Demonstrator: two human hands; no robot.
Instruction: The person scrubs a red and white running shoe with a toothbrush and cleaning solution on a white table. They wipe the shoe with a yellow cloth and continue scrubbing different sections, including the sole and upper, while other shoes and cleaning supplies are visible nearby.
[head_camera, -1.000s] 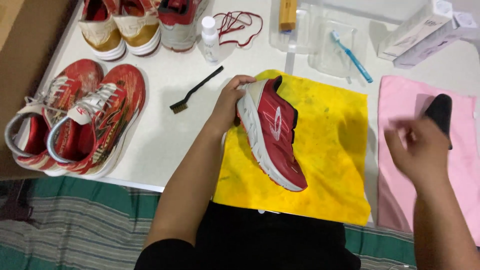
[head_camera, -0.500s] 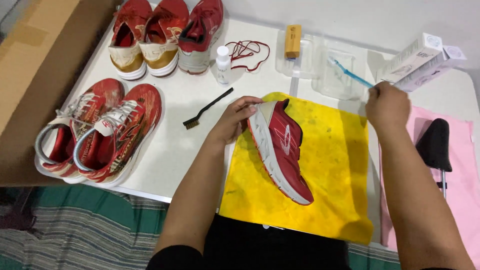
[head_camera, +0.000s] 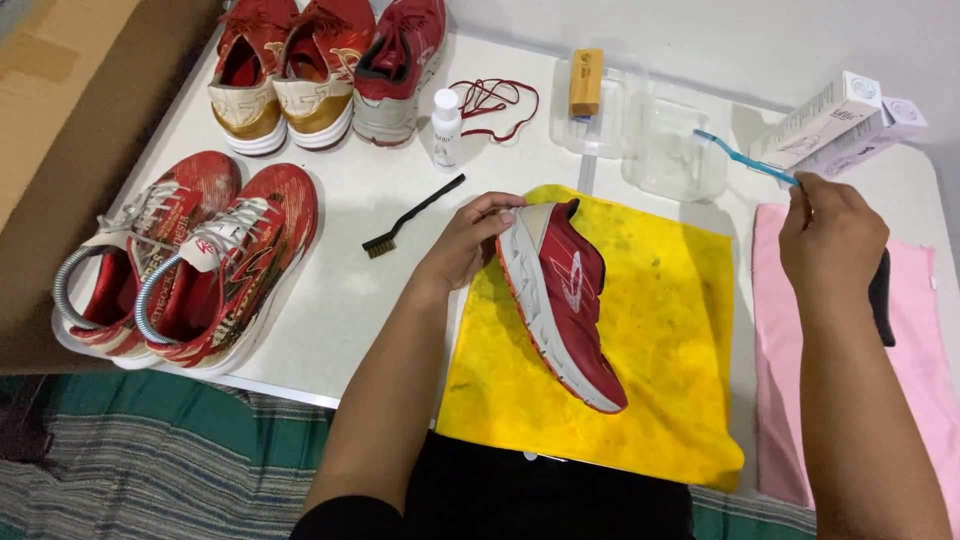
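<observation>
- On the white tabletop (head_camera: 400, 215), seen from the camera on my head, a stained yellow cloth (head_camera: 660, 340) lies flat in front of me, with a pink cloth (head_camera: 775, 400) beside it on the right.
- At the left a brown cardboard sheet (head_camera: 70, 130) leans by the tabletop, and striped green fabric (head_camera: 150, 460) shows below its edge.
- My left hand (head_camera: 462, 240) grips the heel of a red shoe (head_camera: 565, 300), tipped on its side on the yellow cloth, ridged pale sole towards me.
- My right hand (head_camera: 830, 240) is closed on the handle of a thin blue toothbrush (head_camera: 740, 157), held above clear plastic trays (head_camera: 660, 140).
- A small black wire brush (head_camera: 410, 217) lies just left of the cloth, near a white bottle (head_camera: 446, 127) and loose red laces (head_camera: 497, 100).
- Two laced red shoes (head_camera: 190, 260) rest at the left; three more red shoes (head_camera: 320, 65) stand at the far edge.
- A tan block (head_camera: 586, 82) sits in one tray; white cartons (head_camera: 840, 122) lie at the far right.
</observation>
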